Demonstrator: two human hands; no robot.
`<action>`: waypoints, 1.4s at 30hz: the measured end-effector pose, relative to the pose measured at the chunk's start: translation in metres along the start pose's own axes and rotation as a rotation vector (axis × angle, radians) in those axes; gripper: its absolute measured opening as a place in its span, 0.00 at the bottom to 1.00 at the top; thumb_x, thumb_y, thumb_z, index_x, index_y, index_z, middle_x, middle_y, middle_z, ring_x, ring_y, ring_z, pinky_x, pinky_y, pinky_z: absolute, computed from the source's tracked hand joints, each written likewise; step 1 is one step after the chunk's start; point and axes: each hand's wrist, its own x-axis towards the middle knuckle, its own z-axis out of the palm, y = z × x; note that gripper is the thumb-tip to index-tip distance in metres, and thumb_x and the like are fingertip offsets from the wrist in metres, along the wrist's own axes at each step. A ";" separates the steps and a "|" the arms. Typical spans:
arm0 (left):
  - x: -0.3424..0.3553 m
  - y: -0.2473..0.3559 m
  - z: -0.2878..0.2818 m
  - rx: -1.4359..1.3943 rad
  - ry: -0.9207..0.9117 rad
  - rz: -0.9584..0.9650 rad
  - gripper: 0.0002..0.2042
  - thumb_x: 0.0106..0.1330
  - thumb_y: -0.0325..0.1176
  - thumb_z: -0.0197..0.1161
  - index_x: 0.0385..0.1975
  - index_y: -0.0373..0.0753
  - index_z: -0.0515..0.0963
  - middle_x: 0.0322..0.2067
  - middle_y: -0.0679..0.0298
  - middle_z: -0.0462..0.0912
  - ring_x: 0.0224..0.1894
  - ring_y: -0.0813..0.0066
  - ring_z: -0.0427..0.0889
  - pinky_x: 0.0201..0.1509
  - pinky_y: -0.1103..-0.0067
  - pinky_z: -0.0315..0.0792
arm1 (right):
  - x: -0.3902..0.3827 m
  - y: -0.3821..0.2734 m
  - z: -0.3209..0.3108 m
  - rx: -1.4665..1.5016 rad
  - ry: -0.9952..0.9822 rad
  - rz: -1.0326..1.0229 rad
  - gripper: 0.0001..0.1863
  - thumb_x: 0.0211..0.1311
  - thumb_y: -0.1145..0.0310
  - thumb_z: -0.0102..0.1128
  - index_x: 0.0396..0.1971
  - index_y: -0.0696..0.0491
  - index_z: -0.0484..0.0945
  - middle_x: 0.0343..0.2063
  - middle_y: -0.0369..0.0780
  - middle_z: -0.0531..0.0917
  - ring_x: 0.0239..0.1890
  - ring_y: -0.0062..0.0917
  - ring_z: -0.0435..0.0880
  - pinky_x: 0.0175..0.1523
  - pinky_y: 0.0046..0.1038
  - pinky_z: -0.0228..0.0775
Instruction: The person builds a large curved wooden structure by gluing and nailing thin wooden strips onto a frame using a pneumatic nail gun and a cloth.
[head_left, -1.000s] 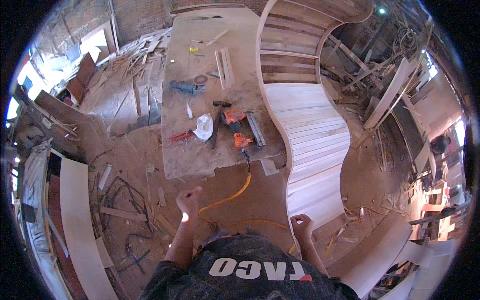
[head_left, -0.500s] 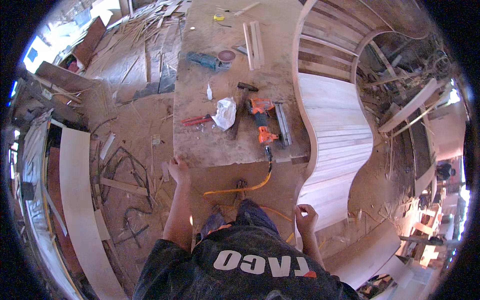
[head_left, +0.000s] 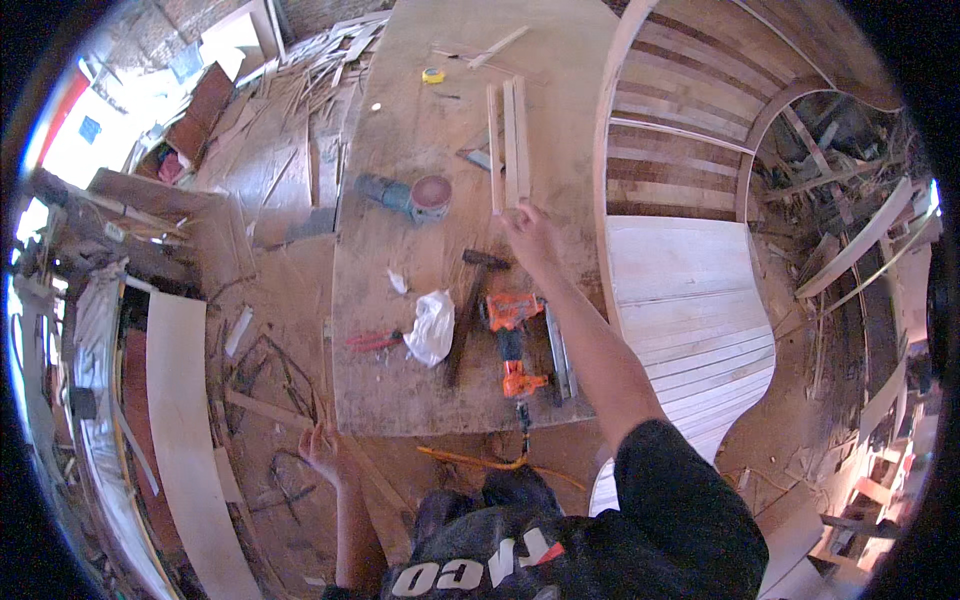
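My right hand point(head_left: 530, 233) reaches forward over the workbench point(head_left: 400, 250). Its fingers are parted at the near ends of thin wooden strips point(head_left: 516, 140); contact is hard to make out. Beyond the bench's near left corner hangs my left hand point(head_left: 325, 455), fingers loosely apart and holding nothing. Beneath my right forearm lies an orange nail gun point(head_left: 513, 314) with a hose attached. Left of it are a hammer point(head_left: 468, 320), a crumpled white plastic bag point(head_left: 431, 328) and red-handled pliers point(head_left: 373, 341).
A blue angle grinder point(head_left: 400, 196) with a sanding disc and a yellow tape measure point(head_left: 432, 76) lie farther up the bench. A curved slatted wooden panel point(head_left: 690, 290) stands along its right side. Long boards point(head_left: 180, 400) and scrap wood line the left.
My right hand has moved from beside the curved panel forward to the wooden strips. My left hand has left the bench's near corner. The view has shifted, so the bench sits lower.
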 end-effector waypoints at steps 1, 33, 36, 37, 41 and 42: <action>-0.003 0.023 0.011 -0.002 0.007 -0.011 0.12 0.66 0.31 0.68 0.46 0.32 0.82 0.55 0.54 0.71 0.61 0.58 0.68 0.66 0.66 0.65 | 0.038 0.035 0.021 -0.134 0.094 -0.064 0.20 0.59 0.60 0.69 0.48 0.52 0.80 0.34 0.47 0.87 0.38 0.41 0.87 0.43 0.38 0.79; 0.211 0.102 -0.128 -1.476 -0.694 -0.199 0.37 0.74 0.64 0.44 0.69 0.37 0.64 0.39 0.60 0.76 0.42 0.68 0.75 0.50 0.69 0.71 | -0.425 -0.271 0.002 0.474 -0.953 0.106 0.22 0.61 0.64 0.69 0.54 0.57 0.79 0.46 0.46 0.85 0.52 0.33 0.84 0.56 0.35 0.74; 0.223 0.051 -0.162 -1.381 -0.504 -0.261 0.29 0.78 0.55 0.45 0.66 0.36 0.67 0.37 0.62 0.78 0.37 0.69 0.74 0.43 0.73 0.72 | -0.444 -0.275 0.032 0.201 -0.991 -0.105 0.24 0.60 0.60 0.70 0.54 0.55 0.80 0.45 0.46 0.84 0.49 0.37 0.84 0.54 0.38 0.75; 0.227 0.041 -0.173 -1.373 -0.488 -0.267 0.29 0.78 0.55 0.45 0.66 0.36 0.67 0.37 0.62 0.78 0.37 0.69 0.74 0.43 0.73 0.72 | -0.448 -0.281 0.036 0.205 -1.008 -0.107 0.24 0.60 0.60 0.70 0.54 0.55 0.80 0.45 0.46 0.84 0.49 0.37 0.84 0.54 0.38 0.75; 0.233 0.036 -0.213 -1.326 -0.276 -0.286 0.28 0.78 0.55 0.47 0.65 0.36 0.66 0.35 0.63 0.75 0.38 0.73 0.73 0.45 0.75 0.70 | -0.423 -0.274 0.020 0.200 -0.781 0.217 0.21 0.60 0.59 0.71 0.50 0.54 0.83 0.43 0.44 0.86 0.47 0.31 0.86 0.50 0.34 0.78; 0.234 0.035 -0.219 -1.316 -0.231 -0.296 0.28 0.78 0.53 0.48 0.65 0.36 0.66 0.35 0.62 0.76 0.38 0.72 0.74 0.46 0.75 0.71 | -0.417 -0.265 0.019 0.152 -0.698 0.200 0.19 0.60 0.59 0.71 0.48 0.54 0.84 0.39 0.43 0.87 0.43 0.29 0.87 0.47 0.33 0.78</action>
